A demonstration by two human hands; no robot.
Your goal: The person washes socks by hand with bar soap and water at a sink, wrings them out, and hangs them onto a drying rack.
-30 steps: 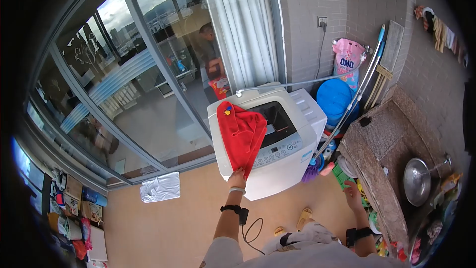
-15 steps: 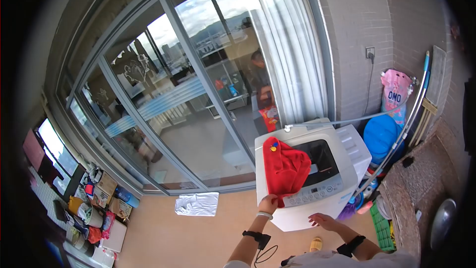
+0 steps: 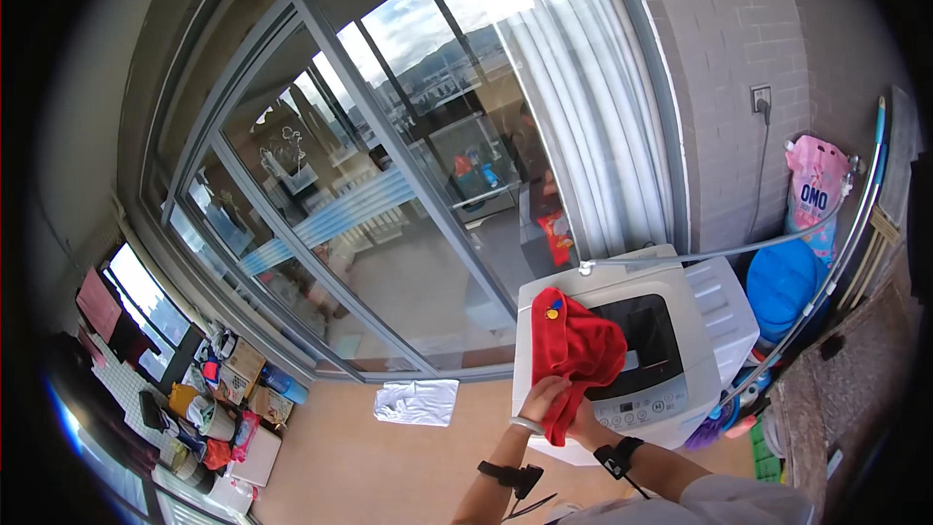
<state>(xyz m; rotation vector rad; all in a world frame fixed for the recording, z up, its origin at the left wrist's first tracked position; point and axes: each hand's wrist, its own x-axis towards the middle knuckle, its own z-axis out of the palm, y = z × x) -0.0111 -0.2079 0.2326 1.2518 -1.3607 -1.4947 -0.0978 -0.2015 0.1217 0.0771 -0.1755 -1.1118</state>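
Note:
A piece of red cloth (image 3: pixel 583 345), perhaps a garment, with a small yellow and blue mark near its far end, lies bunched on top of a white washing machine (image 3: pixel 692 316). It covers part of the dark lid window. My left hand (image 3: pixel 548 399) is closed on the near left edge of the cloth; a pale band circles that wrist. My right hand (image 3: pixel 584 424) meets the cloth's near end from the right, and its fingers are hidden behind the fabric. Below the dark window is the control panel (image 3: pixel 641 406), near my right hand.
A grey hose (image 3: pixel 680 261) runs behind the machine. To the right are a blue tub (image 3: pixel 777 287), a pink OMO bag (image 3: pixel 814 175) and long poles (image 3: pixel 846 262). A folded white cloth (image 3: pixel 416 402) lies on the floor by the glass door. Boxes and household items crowd the far left.
My right hand has moved up and left to the red cloth from beside the machine's front. My left hand has shifted slightly over the cloth. The camera view has turned a little.

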